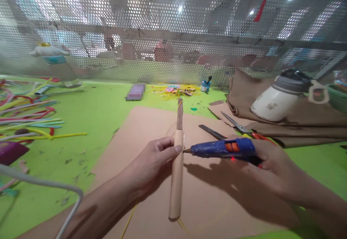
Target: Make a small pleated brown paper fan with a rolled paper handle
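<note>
My left hand (151, 163) is closed around a long rolled cardboard tube (176, 181), held upright above a sheet of brown cardboard (141, 130). A thinner, darker roll (179, 114) sticks out of the tube's top, and a yellow strand trails from its lower end. My right hand (271, 159) grips a blue hot glue gun (225, 148) with an orange trigger. Its nozzle touches the tube's right side near the top, just beside my left thumb.
Scissors with red handles (238, 125) and a dark strip (211, 131) lie on the cardboard's far right. A white jug (273, 101) rests on brown cloth (298, 123). Coloured pipe cleaners (29, 120) cover the green table (89, 112) at left. A perforated metal screen (162, 33) stands behind. A grey cable (54, 186) crosses lower left.
</note>
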Tool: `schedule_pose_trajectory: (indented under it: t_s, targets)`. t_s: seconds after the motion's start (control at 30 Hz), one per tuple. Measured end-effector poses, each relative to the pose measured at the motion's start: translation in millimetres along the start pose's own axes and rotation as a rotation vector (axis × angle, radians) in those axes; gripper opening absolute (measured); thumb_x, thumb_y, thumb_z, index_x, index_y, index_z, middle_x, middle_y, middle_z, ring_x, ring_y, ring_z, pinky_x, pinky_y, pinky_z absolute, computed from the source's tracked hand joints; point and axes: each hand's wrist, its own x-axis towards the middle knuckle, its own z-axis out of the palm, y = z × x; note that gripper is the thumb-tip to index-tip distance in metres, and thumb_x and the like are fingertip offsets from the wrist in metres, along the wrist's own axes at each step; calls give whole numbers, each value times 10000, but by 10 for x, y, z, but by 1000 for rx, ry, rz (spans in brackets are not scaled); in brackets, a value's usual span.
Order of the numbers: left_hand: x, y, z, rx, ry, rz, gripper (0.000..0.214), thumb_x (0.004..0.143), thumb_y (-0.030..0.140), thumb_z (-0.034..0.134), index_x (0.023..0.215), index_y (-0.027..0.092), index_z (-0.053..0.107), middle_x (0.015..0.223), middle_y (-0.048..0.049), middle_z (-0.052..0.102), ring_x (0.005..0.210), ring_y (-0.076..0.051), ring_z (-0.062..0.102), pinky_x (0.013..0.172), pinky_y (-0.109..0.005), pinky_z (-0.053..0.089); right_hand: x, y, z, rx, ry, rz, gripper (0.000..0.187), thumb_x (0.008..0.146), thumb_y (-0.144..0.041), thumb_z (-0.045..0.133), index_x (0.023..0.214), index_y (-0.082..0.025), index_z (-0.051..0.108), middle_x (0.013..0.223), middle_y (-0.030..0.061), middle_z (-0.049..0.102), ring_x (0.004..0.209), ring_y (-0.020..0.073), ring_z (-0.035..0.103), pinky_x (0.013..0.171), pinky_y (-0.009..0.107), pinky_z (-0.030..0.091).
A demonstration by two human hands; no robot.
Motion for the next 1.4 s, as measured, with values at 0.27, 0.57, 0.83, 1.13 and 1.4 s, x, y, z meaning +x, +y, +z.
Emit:
schedule_pose_trajectory:
  t_s: [0.27, 0.57, 0.83, 1.13, 1.4]
  targets:
    - [-7, 13, 19, -44, -18, 5, 155, 777, 231, 769, 844, 112, 695, 737, -41, 650, 667, -119, 574, 648, -227, 426, 71, 83, 86, -98, 26, 50, 159, 917, -302, 564, 1002, -217, 667, 868, 39, 727, 784, 217, 684, 664, 278, 556]
    - [-19, 32, 45, -45, -18, 31, 74, 818, 186, 717, 775, 131, 694, 588, 9, 576, 602, -100, 556, 641, -201, 447, -59, 16, -22, 0, -95, 91, 95, 898, -316, 570, 849, -257, 627, 738, 13, 674, 662, 215, 662, 513, 273, 530]
    - [-35, 39, 73, -52, 51, 64, 135, 769, 203, 766, 869, 126, 716, 725, -43, 680, 647, -117, 601, 639, -210, 471, 23, 253, -48, -242, 31, -18, 110, 916, -250, 556, 1006, -247, 620, 860, 34, 691, 758, 225, 664, 626, 324, 544]
    - [-68, 48, 84, -43, 30, 95, 250, 746, 248, 795, 949, 141, 697, 775, -56, 685, 653, -147, 626, 680, -283, 511, 20, 427, 273, -577, 76, -229, 481, 863, -134, 566, 1339, -169, 507, 1113, 141, 607, 1038, 322, 544, 906, 514, 483]
    - [-48, 17, 25, -7, 26, 70, 230, 756, 259, 791, 921, 147, 677, 767, -32, 653, 651, -121, 598, 681, -266, 486, 352, 814, 233, -757, 58, -63, 365, 853, -243, 639, 1188, -99, 611, 1013, 166, 607, 958, 339, 553, 841, 507, 509]
